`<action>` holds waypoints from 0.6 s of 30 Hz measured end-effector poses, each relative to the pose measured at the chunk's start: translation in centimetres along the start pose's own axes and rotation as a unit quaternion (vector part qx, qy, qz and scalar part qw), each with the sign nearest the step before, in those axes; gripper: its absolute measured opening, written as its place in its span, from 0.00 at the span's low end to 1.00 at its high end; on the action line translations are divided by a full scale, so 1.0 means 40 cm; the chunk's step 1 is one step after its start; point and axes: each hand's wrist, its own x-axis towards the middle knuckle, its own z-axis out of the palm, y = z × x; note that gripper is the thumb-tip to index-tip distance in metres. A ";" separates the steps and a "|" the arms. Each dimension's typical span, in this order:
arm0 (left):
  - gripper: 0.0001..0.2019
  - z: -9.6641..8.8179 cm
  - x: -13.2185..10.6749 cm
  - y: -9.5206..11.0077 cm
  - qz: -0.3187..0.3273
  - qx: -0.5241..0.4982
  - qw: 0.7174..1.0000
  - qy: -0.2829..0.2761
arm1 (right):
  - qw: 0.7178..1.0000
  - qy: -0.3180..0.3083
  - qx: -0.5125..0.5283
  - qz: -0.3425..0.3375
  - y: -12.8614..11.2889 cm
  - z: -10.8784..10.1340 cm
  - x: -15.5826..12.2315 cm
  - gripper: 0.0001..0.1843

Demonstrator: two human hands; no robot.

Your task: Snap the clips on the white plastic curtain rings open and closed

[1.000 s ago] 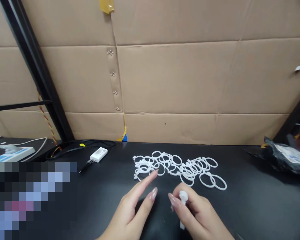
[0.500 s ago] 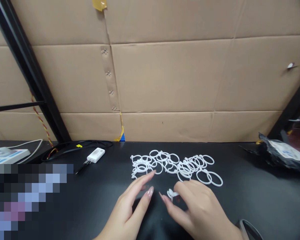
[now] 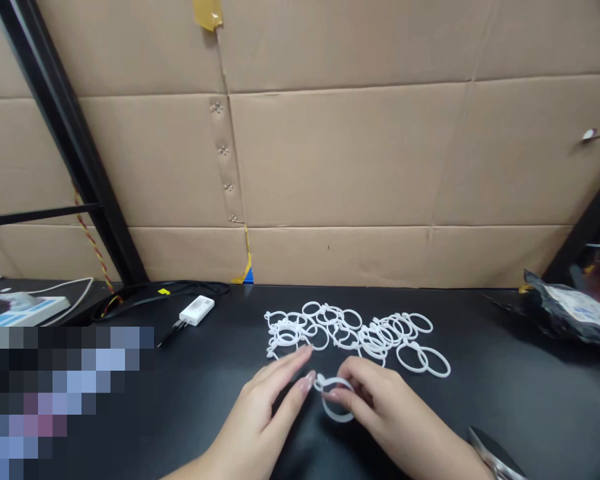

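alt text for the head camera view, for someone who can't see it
Over a black table, the right hand pinches a white plastic ring while the left hand lies open beside it. A pile of similar rings lies just beyond, before a cardboard wall.

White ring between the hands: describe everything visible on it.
The white ring is a thin plain hoop, plastic by its look, with a small knob at its upper left. It lies nearly flat, low over the black table, just nearer than the pile of similar rings. The right hand pinches its right side; the thumb tip of the left hand is at the knob.
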 end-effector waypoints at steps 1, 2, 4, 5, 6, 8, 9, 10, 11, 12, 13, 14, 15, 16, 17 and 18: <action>0.17 0.001 -0.003 0.001 0.002 0.003 1.000 -0.009 | 1.000 -0.004 0.007 0.002 -0.003 0.003 -0.003 0.07; 0.17 0.001 -0.005 0.001 0.006 0.003 1.000 -0.018 | 1.000 -0.005 0.019 0.006 -0.006 0.006 -0.004 0.07; 0.17 0.003 -0.009 0.000 0.015 0.003 0.999 -0.031 | 0.997 -0.002 0.072 0.028 -0.009 0.008 -0.002 0.09; 0.18 0.004 -0.010 0.000 0.018 0.005 0.999 -0.035 | 0.992 -0.006 0.116 0.046 -0.010 0.009 0.000 0.09; 0.18 0.005 -0.009 0.000 0.019 0.008 0.999 -0.036 | 0.983 -0.014 0.168 0.066 -0.010 0.009 0.002 0.10; 0.17 0.005 -0.007 0.003 0.024 0.016 0.999 -0.040 | 0.956 -0.037 0.273 0.103 -0.013 0.009 0.006 0.13; 0.17 0.005 -0.006 0.006 0.027 0.017 0.999 -0.044 | 0.941 -0.051 0.316 0.114 -0.015 0.010 0.007 0.14; 0.16 0.003 -0.005 0.010 0.030 0.015 0.998 -0.049 | 0.928 -0.063 0.349 0.117 -0.018 0.010 0.007 0.15; 0.15 0.002 -0.004 0.015 0.035 0.010 0.998 -0.057 | 0.918 -0.072 0.373 0.115 -0.022 0.011 0.006 0.16; 0.14 0.000 -0.004 0.020 0.037 0.003 0.997 -0.064 | 0.910 -0.081 0.390 0.111 -0.026 0.012 0.005 0.17; 0.13 -0.001 -0.003 0.024 0.037 -0.003 0.997 -0.070 | 0.906 -0.087 0.400 0.107 -0.030 0.013 0.003 0.17; 0.13 -0.003 -0.003 0.027 0.034 -0.007 0.997 -0.072 | 0.903 -0.095 0.406 0.104 -0.033 0.015 0.001 0.18; 0.12 -0.004 -0.002 0.029 0.033 -0.009 0.997 -0.072 | 0.902 -0.102 0.408 0.099 -0.035 0.018 -0.002 0.18; 0.12 -0.004 -0.001 0.029 0.032 -0.009 0.997 -0.070 | 0.901 -0.112 0.409 0.094 -0.036 0.020 -0.004 0.18; 0.12 -0.004 0.000 0.029 0.031 -0.009 0.997 -0.068 | 0.899 -0.125 0.410 0.086 -0.035 0.024 -0.007 0.18; 0.12 -0.004 0.000 0.028 0.031 -0.009 0.997 -0.065 | 0.897 -0.137 0.413 0.074 -0.034 0.027 -0.009 0.19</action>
